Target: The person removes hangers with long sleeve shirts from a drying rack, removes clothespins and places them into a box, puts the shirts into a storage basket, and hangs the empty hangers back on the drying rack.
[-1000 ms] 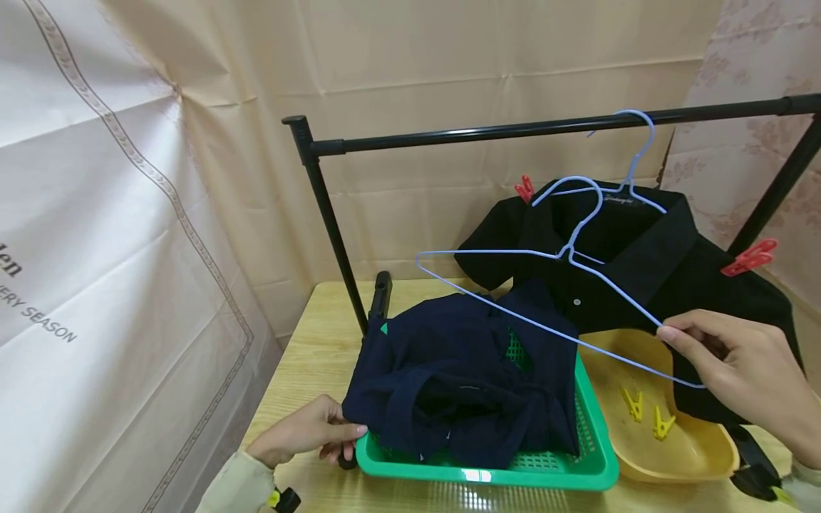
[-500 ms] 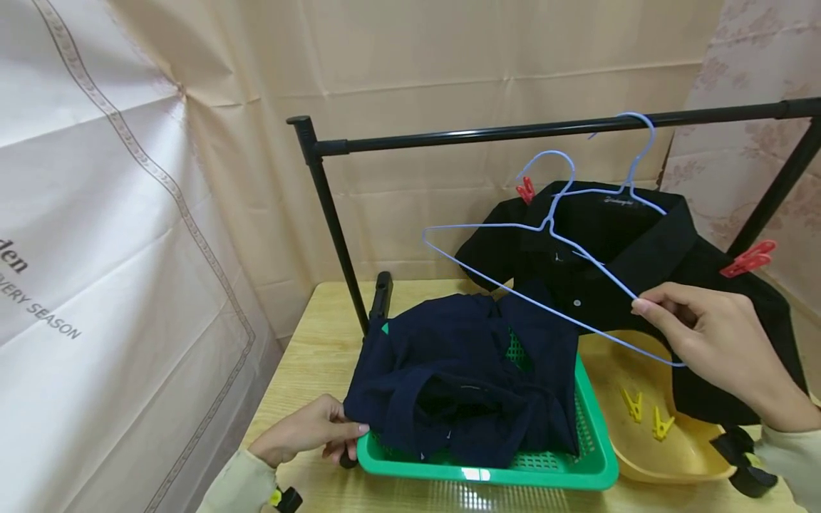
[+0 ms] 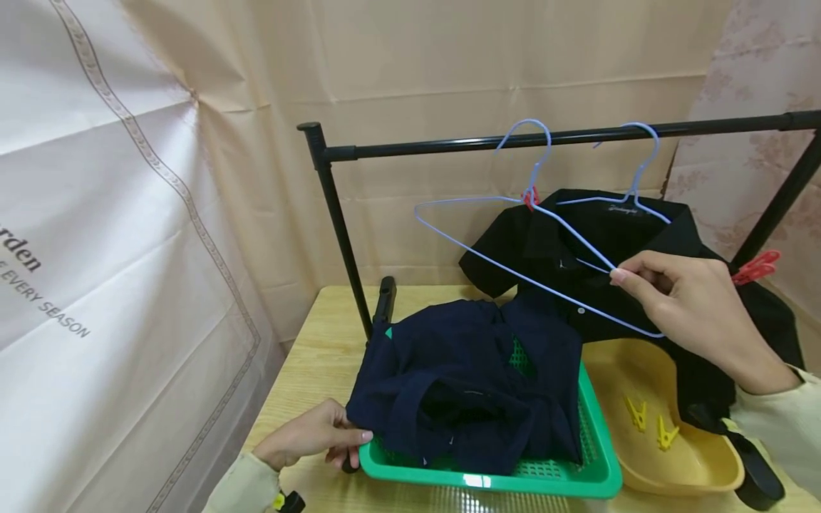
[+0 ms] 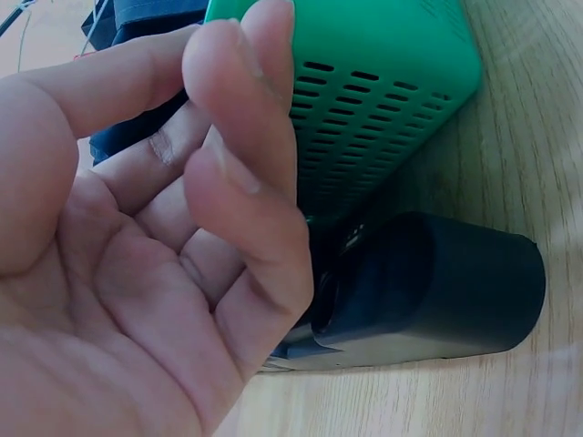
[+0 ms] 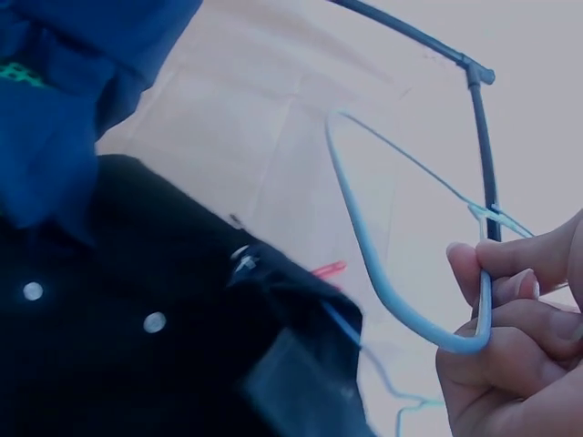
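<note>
A bare blue wire hanger [image 3: 474, 251] is held up by my right hand [image 3: 689, 299], which pinches its right arm between thumb and fingers. The hanger's hook overlaps the black rail [image 3: 442, 145] in the head view. Close up in the right wrist view, the fingers grip near the rounded end of the hanger [image 5: 387, 296]. My left hand [image 3: 314, 433] grips the front left corner of the green basket [image 3: 487, 483], thumb on the rim; in the left wrist view its fingers curl at the perforated basket wall [image 4: 392, 55]. A dark navy garment [image 3: 468, 385] lies bunched in the basket.
A black collared shirt [image 3: 551, 256] hangs from a second blue hanger [image 3: 648, 160] on the rail, with red clothespins [image 3: 757, 268] at its shoulders. Right of the basket stands a yellow basin [image 3: 680, 470] holding two yellow clothespins [image 3: 665, 433]. The rack's black foot [image 3: 385, 299] rests on the table.
My right hand has raised the blue hanger up and leftward, bringing its hook from below the rail up to rail level. The left hand stays at the basket corner.
</note>
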Motion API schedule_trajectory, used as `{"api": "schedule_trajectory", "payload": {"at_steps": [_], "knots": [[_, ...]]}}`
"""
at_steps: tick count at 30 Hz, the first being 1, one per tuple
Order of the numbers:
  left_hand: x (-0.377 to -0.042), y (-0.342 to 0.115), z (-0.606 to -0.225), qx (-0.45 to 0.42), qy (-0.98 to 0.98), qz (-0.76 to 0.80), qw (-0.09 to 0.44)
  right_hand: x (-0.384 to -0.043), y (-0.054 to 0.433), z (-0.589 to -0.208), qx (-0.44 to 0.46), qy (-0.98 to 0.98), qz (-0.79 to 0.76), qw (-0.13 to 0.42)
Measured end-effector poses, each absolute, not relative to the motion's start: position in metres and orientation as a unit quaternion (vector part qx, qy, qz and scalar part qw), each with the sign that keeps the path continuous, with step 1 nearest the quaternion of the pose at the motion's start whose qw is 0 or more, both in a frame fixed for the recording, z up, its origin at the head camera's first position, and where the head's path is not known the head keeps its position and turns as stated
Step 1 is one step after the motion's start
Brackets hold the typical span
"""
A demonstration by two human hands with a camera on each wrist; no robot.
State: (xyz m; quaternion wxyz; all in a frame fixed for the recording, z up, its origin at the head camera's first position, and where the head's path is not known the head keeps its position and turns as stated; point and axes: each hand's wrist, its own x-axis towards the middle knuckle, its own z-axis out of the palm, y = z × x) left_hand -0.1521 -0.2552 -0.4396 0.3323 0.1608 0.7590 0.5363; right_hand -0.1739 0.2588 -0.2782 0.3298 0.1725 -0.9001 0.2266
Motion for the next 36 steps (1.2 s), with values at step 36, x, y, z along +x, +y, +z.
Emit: {"api": "schedule_trajectory", "payload": {"at_steps": [36], "knots": [[-0.154,-0.254,-0.44,0.173,0.767,0.521,0.333,-0.196,0.143,-0.247,0.266,-0.875,0.327,0.238]]}}
